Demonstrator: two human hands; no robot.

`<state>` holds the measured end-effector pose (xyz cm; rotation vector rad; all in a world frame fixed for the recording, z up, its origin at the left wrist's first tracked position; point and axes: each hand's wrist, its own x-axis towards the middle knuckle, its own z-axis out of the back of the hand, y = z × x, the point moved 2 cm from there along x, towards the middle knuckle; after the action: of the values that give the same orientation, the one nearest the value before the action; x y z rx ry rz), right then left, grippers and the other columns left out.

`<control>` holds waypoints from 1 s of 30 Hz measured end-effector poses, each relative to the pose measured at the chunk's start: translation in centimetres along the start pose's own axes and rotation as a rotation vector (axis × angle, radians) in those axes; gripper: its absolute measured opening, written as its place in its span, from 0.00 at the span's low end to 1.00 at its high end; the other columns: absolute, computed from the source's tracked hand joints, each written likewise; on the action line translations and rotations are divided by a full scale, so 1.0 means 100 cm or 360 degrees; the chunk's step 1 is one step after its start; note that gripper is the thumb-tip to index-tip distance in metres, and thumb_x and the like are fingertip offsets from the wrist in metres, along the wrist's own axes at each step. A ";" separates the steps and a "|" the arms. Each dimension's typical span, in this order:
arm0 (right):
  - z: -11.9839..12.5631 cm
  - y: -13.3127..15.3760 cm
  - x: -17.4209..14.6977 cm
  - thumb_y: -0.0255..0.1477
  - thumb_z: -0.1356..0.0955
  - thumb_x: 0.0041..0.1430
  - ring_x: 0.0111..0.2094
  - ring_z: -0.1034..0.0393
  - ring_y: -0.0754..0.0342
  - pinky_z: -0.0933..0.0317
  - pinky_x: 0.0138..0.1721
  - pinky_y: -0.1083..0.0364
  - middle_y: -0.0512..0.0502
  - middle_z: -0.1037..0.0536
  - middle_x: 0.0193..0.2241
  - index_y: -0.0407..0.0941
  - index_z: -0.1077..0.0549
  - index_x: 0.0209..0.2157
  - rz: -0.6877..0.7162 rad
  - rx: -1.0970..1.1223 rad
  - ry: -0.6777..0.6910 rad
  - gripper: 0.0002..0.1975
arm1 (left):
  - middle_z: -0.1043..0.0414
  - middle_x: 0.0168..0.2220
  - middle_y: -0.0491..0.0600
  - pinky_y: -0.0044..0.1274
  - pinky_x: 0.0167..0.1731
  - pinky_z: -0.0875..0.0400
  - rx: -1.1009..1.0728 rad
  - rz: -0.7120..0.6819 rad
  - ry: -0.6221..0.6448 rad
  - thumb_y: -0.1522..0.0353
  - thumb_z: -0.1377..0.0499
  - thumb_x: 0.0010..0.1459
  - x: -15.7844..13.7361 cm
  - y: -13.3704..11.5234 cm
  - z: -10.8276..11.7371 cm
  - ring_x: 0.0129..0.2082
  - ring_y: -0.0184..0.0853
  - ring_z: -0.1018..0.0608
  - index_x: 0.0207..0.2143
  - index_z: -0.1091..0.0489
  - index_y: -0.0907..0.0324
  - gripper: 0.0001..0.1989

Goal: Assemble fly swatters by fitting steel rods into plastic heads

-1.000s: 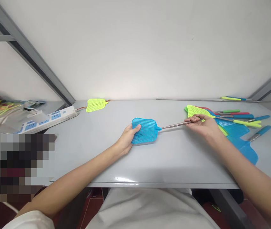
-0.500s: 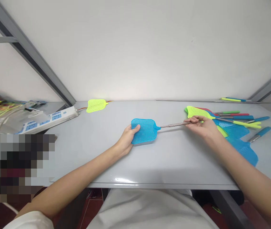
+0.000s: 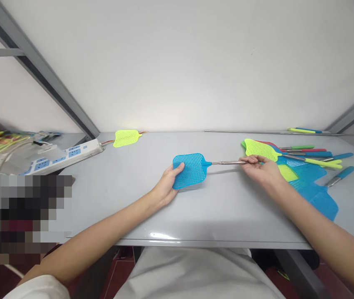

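Observation:
Between my hands is a blue fly swatter point(image 3: 192, 169) with a perforated square head and a thin metal rod. My left hand point(image 3: 167, 185) is closed on the left edge of the head, thumb on top and fingers underneath. My right hand point(image 3: 259, 168) pinches the metal rod; the far end of the rod is hidden by the fingers. Just beyond the right hand lies a pile of swatters, with a yellow-green swatter head point(image 3: 260, 150) on top and blue swatter heads point(image 3: 318, 199) lower down.
A single yellow-green swatter head point(image 3: 127, 138) lies at the back left, near a white power strip point(image 3: 71, 155). Long thin metal rods point(image 3: 257, 132) run along the wall. Packaged items point(image 3: 5, 143) are heaped at far left. A grey metal frame point(image 3: 52, 79) rises there.
The blue swatter's head has tilted slightly, its rod end rising a little. Both hands keep their grip in nearly the same places.

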<state>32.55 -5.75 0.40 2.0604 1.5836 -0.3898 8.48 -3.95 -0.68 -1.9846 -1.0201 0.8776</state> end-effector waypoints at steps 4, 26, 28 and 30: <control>-0.002 0.001 -0.004 0.21 0.49 0.52 0.13 0.55 0.63 0.51 0.13 0.62 0.56 0.52 0.13 0.44 0.55 0.21 0.0045 0.0041 0.0047 0.09 | 0.35 0.48 0.55 0.30 0.46 0.36 -0.0051 0.0070 0.0134 0.64 0.46 0.51 -0.002 -0.001 -0.005 0.44 0.39 0.30 0.45 0.36 0.63 0.19; -0.005 0.011 -0.006 0.19 0.46 0.44 0.12 0.68 0.61 0.64 0.11 0.59 0.56 0.61 0.10 0.44 0.64 0.19 0.0281 -0.0016 0.0169 0.14 | 0.33 0.47 0.52 0.30 0.45 0.36 0.0201 0.0083 0.0251 0.66 0.44 0.50 -0.008 0.004 -0.008 0.41 0.36 0.28 0.46 0.37 0.58 0.19; -0.004 0.010 -0.004 0.20 0.46 0.45 0.12 0.67 0.61 0.64 0.11 0.59 0.56 0.61 0.10 0.44 0.63 0.19 0.0260 -0.0018 0.0175 0.13 | 0.33 0.47 0.52 0.30 0.45 0.36 0.0214 0.0091 0.0242 0.66 0.44 0.50 -0.008 0.003 -0.008 0.41 0.36 0.28 0.47 0.37 0.58 0.20; -0.003 0.009 -0.003 0.20 0.46 0.45 0.12 0.67 0.61 0.64 0.11 0.60 0.56 0.62 0.10 0.44 0.63 0.19 0.0245 -0.0022 0.0162 0.13 | 0.33 0.47 0.52 0.30 0.44 0.35 0.0217 0.0099 0.0234 0.66 0.43 0.50 -0.008 0.003 -0.007 0.41 0.36 0.27 0.47 0.38 0.57 0.21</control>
<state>33.28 -5.98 0.95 2.2047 1.4675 -0.2216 8.83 -4.96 -0.37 -1.9425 -0.7984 0.7998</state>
